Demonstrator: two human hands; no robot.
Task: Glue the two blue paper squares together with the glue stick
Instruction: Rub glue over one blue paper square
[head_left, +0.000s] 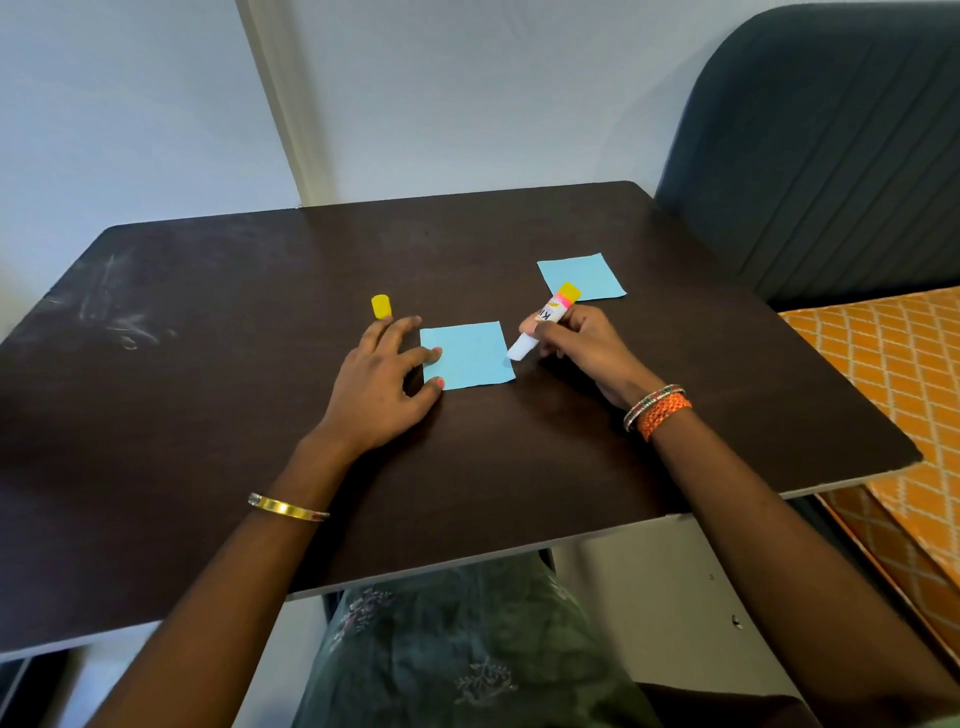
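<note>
A blue paper square (470, 356) lies flat in the middle of the dark table (260, 415). My left hand (382, 379) presses its left edge with straight fingertips and thumb. My right hand (582, 345) grips the uncapped glue stick (543, 322), tilted, with its white tip at the square's right edge. The second blue paper square (582, 277) lies farther back on the right, partly behind the glue stick's yellow end. The yellow cap (381, 306) stands on the table just beyond my left fingers.
A dark padded chair back (821, 156) rises behind the table's right corner. An orange patterned surface (893, 389) lies to the right of the table. A pale wall stands behind. The table's near edge crosses above my lap.
</note>
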